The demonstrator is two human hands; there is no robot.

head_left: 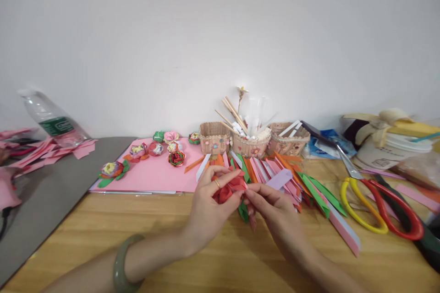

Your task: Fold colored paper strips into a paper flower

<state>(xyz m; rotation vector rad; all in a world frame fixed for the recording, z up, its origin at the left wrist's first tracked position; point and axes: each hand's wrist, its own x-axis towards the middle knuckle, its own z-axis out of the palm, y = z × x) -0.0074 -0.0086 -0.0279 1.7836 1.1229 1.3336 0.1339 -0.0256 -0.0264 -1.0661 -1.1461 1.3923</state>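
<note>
A red folded-paper flower [229, 188] is cradled in my left hand [209, 203], whose fingers and thumb curl round it. My right hand [271, 206] pinches at the flower's right edge, its fingertips close to my left thumb. Green paper [243, 213] shows just below the flower, between the hands. Behind them lies a heap of folded paper strips [275, 178] in pink, orange, green and lilac. Finished paper flowers [176, 158] in mixed colours sit to the left on a pink sheet [147, 178].
Three small woven baskets [215, 139] stand along the wall, the middle one full of sticks and white pieces. Scissors [364, 206] with yellow and red handles lie at the right, near a lidded cup [381, 155]. A plastic bottle [55, 121] leans at the far left above pink paper scraps [37, 153].
</note>
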